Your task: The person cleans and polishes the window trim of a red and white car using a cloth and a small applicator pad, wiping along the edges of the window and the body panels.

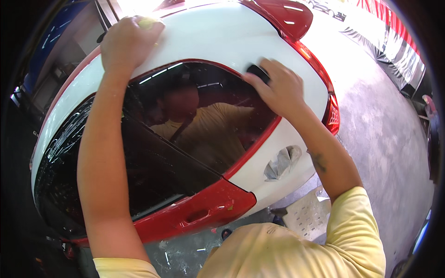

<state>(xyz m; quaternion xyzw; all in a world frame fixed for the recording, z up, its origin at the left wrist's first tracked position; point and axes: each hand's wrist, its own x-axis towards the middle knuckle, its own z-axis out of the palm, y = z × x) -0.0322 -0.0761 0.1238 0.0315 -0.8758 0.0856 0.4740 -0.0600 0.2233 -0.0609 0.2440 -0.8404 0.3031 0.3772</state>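
2 hands (283, 88) | 1 black block (257, 73) | 1 yellow piece (147, 22) | 1 red-and-white car (208, 41) | 1 paper patch (282, 163)

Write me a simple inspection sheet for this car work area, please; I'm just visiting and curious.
Surface: white bodywork meets a red door; the side window is dark and reflective.
Job's things: a black block and a pale yellow item, mostly hidden.
Clutter: a pale perforated board beside the car; wrinkled grey covering on the rear side panel.
Hands: left hand at the roof with the yellow item; right hand grips the block beside the window.
Cables: nothing seen.
Surroundings: grey floor; red-and-white sheeting.
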